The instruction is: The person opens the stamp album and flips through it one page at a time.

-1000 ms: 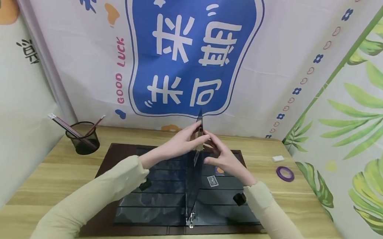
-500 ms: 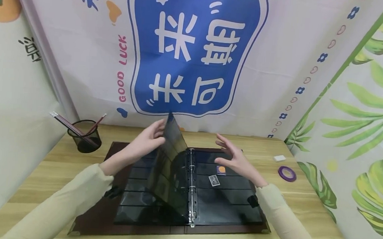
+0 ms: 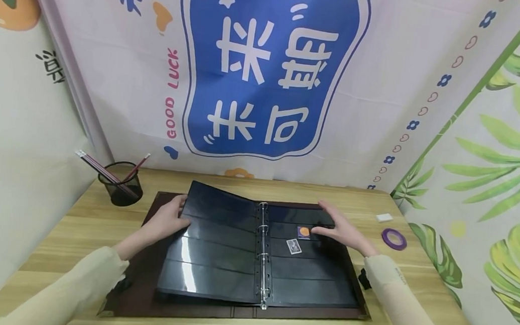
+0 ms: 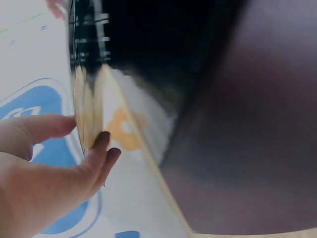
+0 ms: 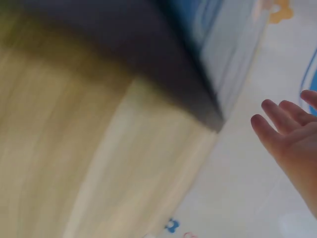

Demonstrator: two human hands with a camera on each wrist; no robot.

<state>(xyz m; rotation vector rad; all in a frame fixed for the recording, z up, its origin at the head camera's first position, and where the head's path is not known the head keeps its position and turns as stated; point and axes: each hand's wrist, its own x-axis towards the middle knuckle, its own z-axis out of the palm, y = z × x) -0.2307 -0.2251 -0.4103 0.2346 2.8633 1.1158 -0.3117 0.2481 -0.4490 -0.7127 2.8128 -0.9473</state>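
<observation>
A brown ring-bound stamp album (image 3: 135,290) lies spread on the wooden desk, its metal rings (image 3: 263,256) running down the middle. My left hand (image 3: 161,222) pinches the outer edge of a black pocketed page (image 3: 218,240), which is tilted slightly above the left side. In the left wrist view, thumb and fingers (image 4: 59,127) lie on opposite sides of that page. Two stamps, one orange and purple (image 3: 304,232) and one grey and white (image 3: 294,246), are on the right-hand page (image 3: 315,282). Over that page's outer upper part, my right hand (image 3: 344,232) is spread, holding nothing.
A black mesh pen cup (image 3: 124,193) with several pencils stands at the back left. On the right of the desk lie a white eraser-like block (image 3: 384,217) and a purple tape roll (image 3: 394,239). A printed cloth (image 3: 384,65) hangs behind the desk.
The black page, upright between both hands a second ago, has swung leftward with my left hand and come down low. My right hand has let go and drawn back to the right.
</observation>
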